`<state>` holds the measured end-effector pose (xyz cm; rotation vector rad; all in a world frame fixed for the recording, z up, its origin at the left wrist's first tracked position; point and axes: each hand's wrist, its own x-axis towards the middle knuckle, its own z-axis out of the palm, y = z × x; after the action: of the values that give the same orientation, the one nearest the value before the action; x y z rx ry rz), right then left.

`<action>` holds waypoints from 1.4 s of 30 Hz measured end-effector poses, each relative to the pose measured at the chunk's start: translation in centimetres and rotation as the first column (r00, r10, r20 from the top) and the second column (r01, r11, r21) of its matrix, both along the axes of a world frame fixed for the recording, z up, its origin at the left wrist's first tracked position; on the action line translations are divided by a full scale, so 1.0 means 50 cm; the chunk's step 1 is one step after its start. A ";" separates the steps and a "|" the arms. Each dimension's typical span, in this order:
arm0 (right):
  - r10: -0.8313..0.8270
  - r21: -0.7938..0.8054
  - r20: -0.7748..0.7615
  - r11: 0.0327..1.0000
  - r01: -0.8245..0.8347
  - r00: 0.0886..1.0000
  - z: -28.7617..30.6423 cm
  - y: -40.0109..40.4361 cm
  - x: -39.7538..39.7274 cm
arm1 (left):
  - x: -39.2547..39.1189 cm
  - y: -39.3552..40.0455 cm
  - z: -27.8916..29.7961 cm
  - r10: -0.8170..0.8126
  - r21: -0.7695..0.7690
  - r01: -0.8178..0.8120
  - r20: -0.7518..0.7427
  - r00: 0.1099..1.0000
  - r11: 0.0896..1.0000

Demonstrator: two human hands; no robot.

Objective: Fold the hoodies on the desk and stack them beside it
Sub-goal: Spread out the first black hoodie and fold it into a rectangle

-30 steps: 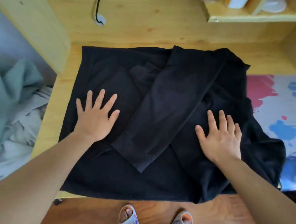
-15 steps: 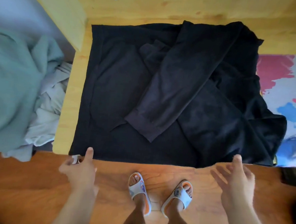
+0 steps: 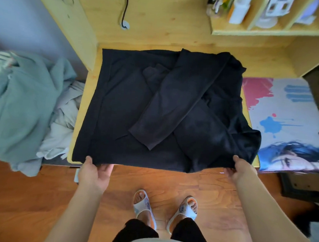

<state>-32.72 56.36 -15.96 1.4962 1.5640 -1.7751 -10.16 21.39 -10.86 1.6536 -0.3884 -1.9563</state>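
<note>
Head view, steeply down, close overhead

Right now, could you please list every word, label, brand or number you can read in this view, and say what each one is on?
No text can be read.
White containers on the shelf: any labels are too blurred to read.
Printed mat on the desk: a picture and paint splashes only, no lettering visible.
Black hoodie: no print or tag visible.
Slippers: a pattern, no legible words.
</note>
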 end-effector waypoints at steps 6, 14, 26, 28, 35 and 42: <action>-0.112 -0.118 -0.114 0.988 0.098 0.987 0.055 0.029 0.060 | 0.030 0.022 0.005 -0.023 -0.004 0.023 0.088 0.996 1.000; -0.169 -0.182 -0.146 0.973 0.142 0.975 0.120 0.080 0.147 | 0.095 0.120 0.022 0.155 -0.075 -0.145 0.155 0.976 0.987; -0.044 -0.169 -0.405 0.985 -0.027 0.913 0.355 0.076 0.071 | 0.046 0.128 0.209 0.349 -0.263 -0.374 -0.139 0.927 0.889; -0.024 -0.226 -0.388 0.972 -0.069 0.921 0.362 0.064 0.032 | 0.020 0.109 0.225 0.316 -0.264 -0.342 -0.137 0.939 0.902; 0.044 -0.254 -0.325 0.958 -0.132 0.945 0.353 -0.056 -0.157 | -0.139 -0.021 0.216 0.167 -0.156 -0.191 -0.157 0.973 0.969; 0.101 -0.105 -0.325 0.984 -0.142 0.940 0.285 -0.220 -0.388 | -0.374 -0.209 0.136 -0.049 -0.209 0.027 -0.100 0.994 0.978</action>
<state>-52.10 45.36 -1.73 1.0683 1.6127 -2.0784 -28.84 10.94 -4.04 1.4163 -0.5667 -1.9478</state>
